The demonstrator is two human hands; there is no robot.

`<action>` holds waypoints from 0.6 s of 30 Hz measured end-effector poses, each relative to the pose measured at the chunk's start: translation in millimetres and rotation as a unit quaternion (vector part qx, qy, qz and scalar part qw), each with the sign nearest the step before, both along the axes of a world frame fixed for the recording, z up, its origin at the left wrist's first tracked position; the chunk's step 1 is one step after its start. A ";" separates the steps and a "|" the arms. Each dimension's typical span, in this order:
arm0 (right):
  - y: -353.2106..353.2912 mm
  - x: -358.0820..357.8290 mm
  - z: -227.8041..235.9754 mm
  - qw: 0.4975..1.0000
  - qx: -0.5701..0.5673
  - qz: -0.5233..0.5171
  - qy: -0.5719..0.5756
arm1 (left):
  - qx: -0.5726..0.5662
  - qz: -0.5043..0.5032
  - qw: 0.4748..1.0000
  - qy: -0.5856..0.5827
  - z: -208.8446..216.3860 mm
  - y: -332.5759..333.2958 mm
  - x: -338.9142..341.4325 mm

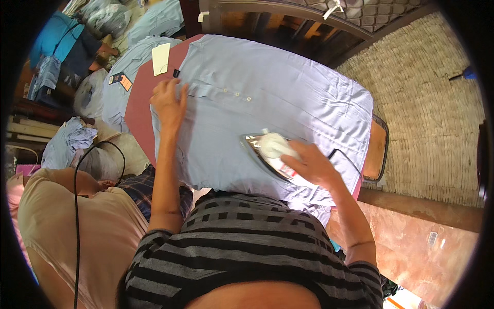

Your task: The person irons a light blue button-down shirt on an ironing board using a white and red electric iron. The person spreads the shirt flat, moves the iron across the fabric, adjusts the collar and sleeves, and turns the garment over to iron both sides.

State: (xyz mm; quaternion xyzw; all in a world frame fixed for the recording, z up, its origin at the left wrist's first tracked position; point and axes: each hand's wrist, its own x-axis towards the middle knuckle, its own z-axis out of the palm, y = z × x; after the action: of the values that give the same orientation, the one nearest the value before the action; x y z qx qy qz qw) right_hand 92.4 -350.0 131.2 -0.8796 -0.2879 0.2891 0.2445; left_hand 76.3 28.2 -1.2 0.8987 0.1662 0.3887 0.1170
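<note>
A light blue shirt (288, 98) lies spread over a dark red ironing board (138, 100). My left hand (169, 102) presses flat on the shirt's left edge, near the button placket, fingers apart. My right hand (309, 164) grips the white handle of a metal clothes iron (267, 149), which rests on the shirt's near side with its pointed tip toward the left. A black cord runs from the iron to the right.
Another person in a beige top (77, 226) sits at my lower left. Piles of blue garments (69, 139) lie on the left. A white paper tag (160, 57) sits on the board's far corner. A woven mat (427, 113) covers the floor at right.
</note>
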 end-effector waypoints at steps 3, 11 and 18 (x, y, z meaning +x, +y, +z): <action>-15.7 19.1 17.2 0.997 0.007 -0.056 -0.043 | -0.050 -0.028 0.998 0.028 -12.3 -0.3 42.7; -2.5 105.8 0.0 0.995 0.020 -0.010 -0.094 | -0.106 -0.005 0.991 0.076 -11.7 -14.3 82.5; 40.8 147.4 -1.8 0.991 0.015 0.049 -0.125 | -0.221 -0.036 0.974 -0.027 -18.1 -6.0 80.4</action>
State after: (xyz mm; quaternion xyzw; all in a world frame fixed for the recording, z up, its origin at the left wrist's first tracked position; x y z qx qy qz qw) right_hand 239.8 -309.1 129.4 -0.8899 -0.3634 0.1838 0.2054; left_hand 156.7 22.1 -19.3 0.8451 0.2125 0.3622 0.3307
